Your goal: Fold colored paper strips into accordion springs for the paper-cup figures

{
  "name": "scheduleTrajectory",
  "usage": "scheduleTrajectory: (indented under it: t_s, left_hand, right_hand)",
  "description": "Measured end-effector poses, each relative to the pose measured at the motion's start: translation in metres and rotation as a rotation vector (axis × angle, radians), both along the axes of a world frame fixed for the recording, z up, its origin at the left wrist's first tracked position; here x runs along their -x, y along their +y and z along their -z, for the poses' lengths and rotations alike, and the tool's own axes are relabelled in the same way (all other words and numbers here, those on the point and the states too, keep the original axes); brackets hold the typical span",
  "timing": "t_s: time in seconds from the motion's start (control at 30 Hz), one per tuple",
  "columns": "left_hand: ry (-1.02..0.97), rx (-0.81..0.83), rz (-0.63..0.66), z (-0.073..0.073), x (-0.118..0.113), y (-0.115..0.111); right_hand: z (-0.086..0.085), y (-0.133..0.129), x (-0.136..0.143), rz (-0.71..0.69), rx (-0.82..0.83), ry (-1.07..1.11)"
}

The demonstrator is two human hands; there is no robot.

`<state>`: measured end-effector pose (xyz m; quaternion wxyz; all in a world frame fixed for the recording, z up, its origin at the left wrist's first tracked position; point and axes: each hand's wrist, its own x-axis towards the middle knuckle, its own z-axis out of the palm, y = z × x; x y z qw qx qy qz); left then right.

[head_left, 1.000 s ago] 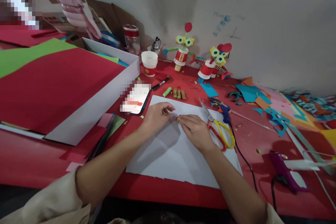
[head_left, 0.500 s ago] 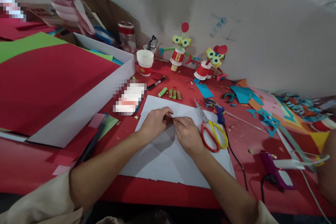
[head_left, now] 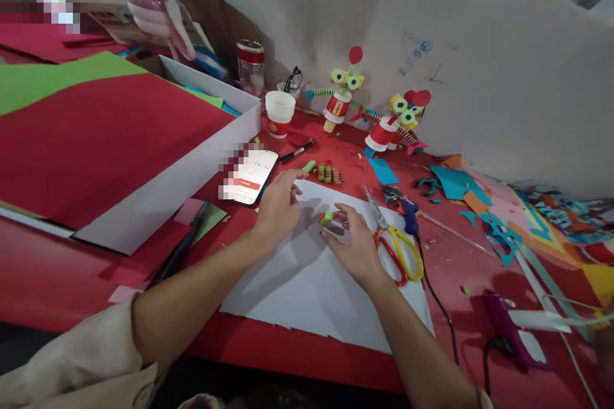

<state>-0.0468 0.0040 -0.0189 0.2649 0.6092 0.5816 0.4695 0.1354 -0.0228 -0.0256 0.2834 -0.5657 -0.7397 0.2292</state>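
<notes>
My left hand (head_left: 279,206) is over the left edge of a white paper sheet (head_left: 288,294), its fingers partly stretched out and apart. They point toward several folded paper springs (head_left: 328,172), green and red, just beyond the sheet. Over the sheet, my right hand (head_left: 354,239) has thumb and forefinger spread. A small green-and-red folded paper piece (head_left: 327,218) sits by its fingertips, with no clear grip on it. Scissors (head_left: 399,255) with one red and one yellow handle lie right of that hand.
A phone (head_left: 252,176) and a pen (head_left: 296,151) lie beyond my left hand. Stacked paper cups (head_left: 279,114) and paper-cup figures (head_left: 337,105) stand near the wall. At left is a white box (head_left: 173,192); at right, a blue glue gun (head_left: 410,216) and a purple device (head_left: 518,332).
My hands were together, pinching something small; now they are apart. The left has moved toward the springs, and the right's fingers have spread, exposing the green piece. The view has shifted slightly.
</notes>
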Motion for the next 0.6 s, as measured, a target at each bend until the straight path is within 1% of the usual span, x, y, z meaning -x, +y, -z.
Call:
scheduleTrajectory:
  t_s: [0.13,0.23,0.33,0.47,0.53,0.6]
  left_hand:
    - [-0.15,0.117,-0.051,-0.0023,-0.001,0.0035]
    - [-0.217,0.191,-0.047,-0.0038,-0.0016,0.0056]
    - [-0.236,0.214,-0.032,-0.0031,-0.0021,0.007]
    - [-0.229,0.211,-0.012,0.0018,-0.002,0.0085]
    - [-0.27,0.204,0.007,0.0028,-0.0023,0.0082]
    - [-0.372,0.227,0.054,0.0008,-0.0033,0.0063]
  right_hand:
    - [-0.0027,0.0014,0.0022,0.007,-0.043,-0.108]
    - [-0.0049,0.0033,0.0047,-0.01,-0.039,-0.141]
    - [-0.0056,0.0052,0.0081,-0.009,-0.021,-0.15]
    - [-0.0051,0.0055,0.0104,-0.02,-0.003,-0.19]
    - [-0.0055,0.0048,0.0091,-0.02,0.022,-0.148]
    - [-0.0072,0.0038,0.0063,-0.012,0.091,0.002]
